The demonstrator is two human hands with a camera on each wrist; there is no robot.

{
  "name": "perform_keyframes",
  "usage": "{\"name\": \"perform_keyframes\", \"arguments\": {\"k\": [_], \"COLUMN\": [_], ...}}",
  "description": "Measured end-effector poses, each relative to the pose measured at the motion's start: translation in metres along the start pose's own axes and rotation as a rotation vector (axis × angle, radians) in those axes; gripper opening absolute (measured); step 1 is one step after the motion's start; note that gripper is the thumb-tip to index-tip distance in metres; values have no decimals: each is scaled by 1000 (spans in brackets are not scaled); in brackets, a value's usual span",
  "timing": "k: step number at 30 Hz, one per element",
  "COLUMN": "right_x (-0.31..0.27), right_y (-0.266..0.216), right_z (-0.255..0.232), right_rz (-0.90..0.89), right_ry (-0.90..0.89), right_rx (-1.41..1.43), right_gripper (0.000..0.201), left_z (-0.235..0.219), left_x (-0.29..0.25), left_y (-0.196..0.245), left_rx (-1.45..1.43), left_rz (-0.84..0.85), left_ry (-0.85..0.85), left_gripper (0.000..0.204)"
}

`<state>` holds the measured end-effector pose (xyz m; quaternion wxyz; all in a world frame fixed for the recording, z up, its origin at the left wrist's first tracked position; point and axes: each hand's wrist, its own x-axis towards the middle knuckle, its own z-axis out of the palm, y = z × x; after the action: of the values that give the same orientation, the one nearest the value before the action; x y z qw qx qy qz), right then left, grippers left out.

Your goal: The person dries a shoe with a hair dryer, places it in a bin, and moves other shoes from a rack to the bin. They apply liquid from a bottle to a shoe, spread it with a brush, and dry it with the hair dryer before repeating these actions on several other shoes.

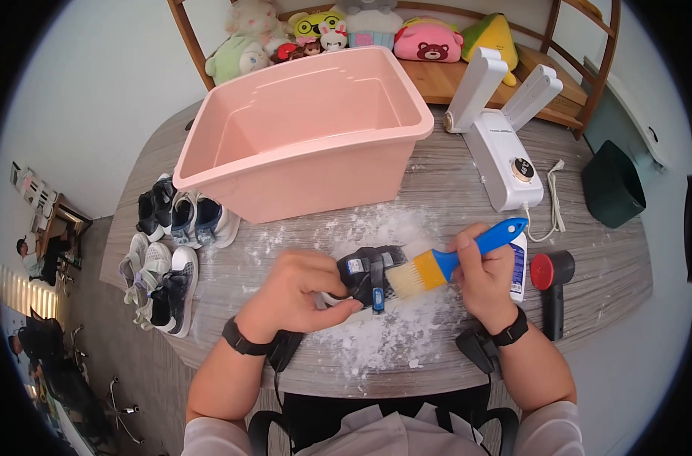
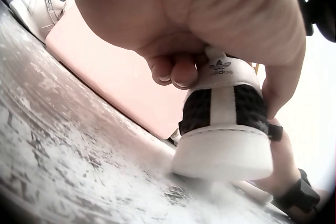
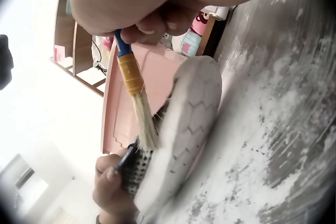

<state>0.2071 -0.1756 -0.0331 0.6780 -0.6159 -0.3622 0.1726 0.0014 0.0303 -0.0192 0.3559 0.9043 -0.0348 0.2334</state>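
My left hand [image 1: 296, 289] grips a small black-and-white sneaker [image 1: 359, 275] by its heel end, thumb on the near side and fingers on the far side. In the left wrist view the heel of the sneaker [image 2: 223, 108] shows a white tab with a logo, and the hand wraps over its collar. The right hand [image 1: 484, 275] holds a paintbrush [image 1: 433, 266] with a blue handle and yellow collar. Its pale bristles lie against the sneaker's toe area. In the right wrist view the sneaker is tilted, its white sole [image 3: 189, 108] facing the camera beside the bristles [image 3: 144, 124].
White powder [image 1: 376, 342] is scattered over the wood-grain table [image 1: 247, 365]. A pink tub [image 1: 323, 175] stands behind. Several shoes [image 1: 159, 273] are at the left. On the right are a white dryer [image 1: 505, 152], a bottle [image 1: 518, 266], a black-and-red device [image 1: 552, 281] and a green bin [image 1: 614, 182].
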Motion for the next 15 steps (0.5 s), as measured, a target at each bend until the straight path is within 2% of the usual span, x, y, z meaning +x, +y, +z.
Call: {"name": "perform_keyframes", "arguments": {"k": [4, 6, 7, 9, 11, 13, 15], "right_x": [5, 3, 1, 2, 3, 3, 6], "right_y": [-1, 1, 6, 15, 5, 6, 16], "right_z": [-12, -13, -12, -8, -13, -13, -9], "right_rz": [31, 99, 108, -220, -162, -94, -267], "right_ry": [-4, -176, -166, 41, 28, 16, -81], "right_rx": [87, 73, 73, -119, -38, 48, -133], "right_gripper": [23, 23, 23, 21, 20, 20, 20], "left_z": [1, 2, 3, 4, 4, 3, -4], "left_x": [1, 2, 2, 2, 1, -1, 3], "left_y": [2, 1, 1, -1, -1, 1, 8], "left_rx": [54, 65, 78, 84, 97, 115, 181], "left_rz": [30, 44, 63, 75, 85, 23, 43], "left_ry": [87, 88, 90, 93, 110, 99, 70], "left_gripper": [20, 20, 20, 20, 20, 23, 25]}}
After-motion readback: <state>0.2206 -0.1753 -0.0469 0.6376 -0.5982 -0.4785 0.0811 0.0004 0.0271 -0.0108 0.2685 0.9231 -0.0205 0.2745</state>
